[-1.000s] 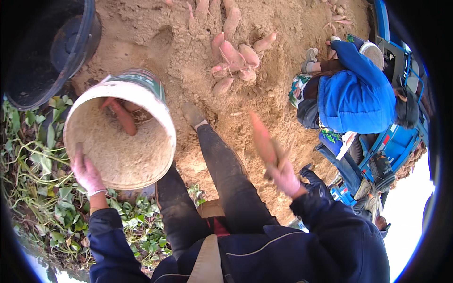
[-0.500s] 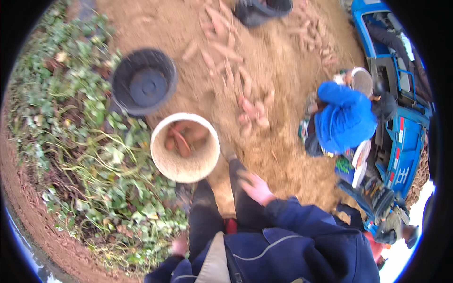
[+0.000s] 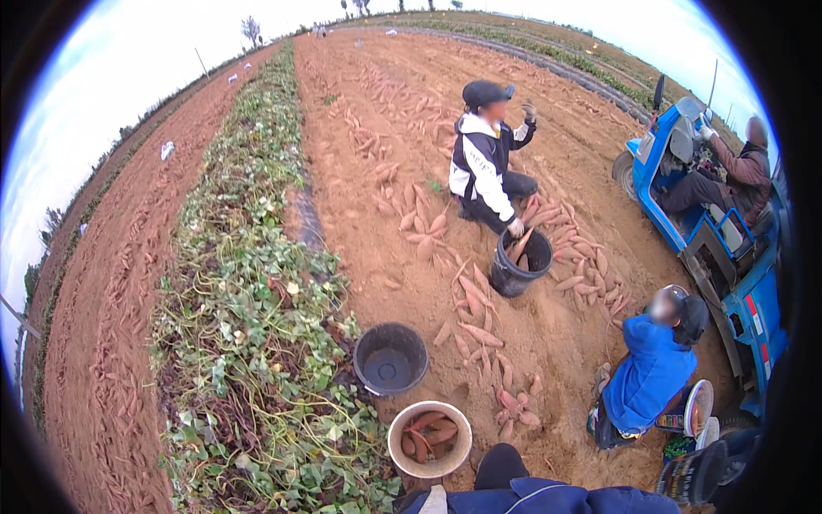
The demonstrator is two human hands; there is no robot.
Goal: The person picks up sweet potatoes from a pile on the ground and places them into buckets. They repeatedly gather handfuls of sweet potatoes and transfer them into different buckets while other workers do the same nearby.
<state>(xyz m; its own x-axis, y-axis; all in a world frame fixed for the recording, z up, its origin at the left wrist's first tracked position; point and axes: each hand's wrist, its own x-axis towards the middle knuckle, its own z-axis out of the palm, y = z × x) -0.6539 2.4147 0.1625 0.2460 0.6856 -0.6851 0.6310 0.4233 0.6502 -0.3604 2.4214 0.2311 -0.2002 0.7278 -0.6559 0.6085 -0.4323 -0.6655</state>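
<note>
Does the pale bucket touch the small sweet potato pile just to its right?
Apart: the head view shows a strip of bare soil between the pale bucket and the sweet potato pile.

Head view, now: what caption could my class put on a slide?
White bucket holding sweet potatoes, near a black tub and green vines, with a blue vehicle at right.

White bucket (image 3: 432, 469) holding sweet potatoes (image 3: 432, 435); black tub (image 3: 390, 367) just beyond; leafy vines (image 3: 257, 385) left.
</note>
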